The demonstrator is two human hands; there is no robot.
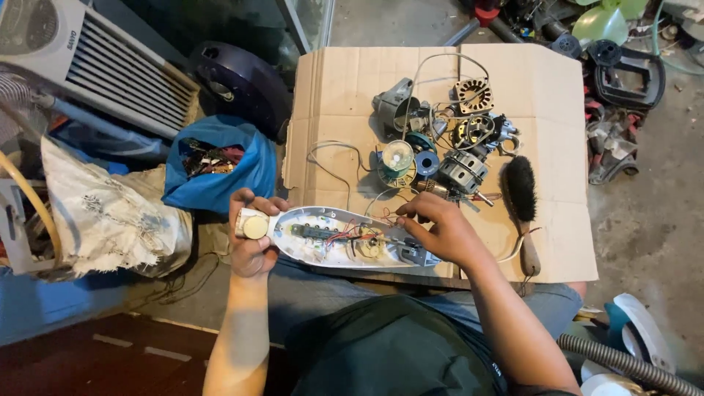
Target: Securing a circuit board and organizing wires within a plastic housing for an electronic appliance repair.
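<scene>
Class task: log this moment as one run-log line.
left hand: grips open white housing end | right hand: fingers on its wiring | brush: on cardboard

surface: flattened cardboard sheet (330, 81) on floor | centre: fan motor parts (458, 147) | right of the parts: black brush (521, 191) | just left: tape rolls (400, 163)

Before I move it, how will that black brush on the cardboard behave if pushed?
The brush likely slides rather than rolls: it lies flat on the cardboard. Its bristle head looks soft, so pushing there may just bend bristles. The wooden handle seems stiff and light; push there. A cord near the handle might snag.
</scene>
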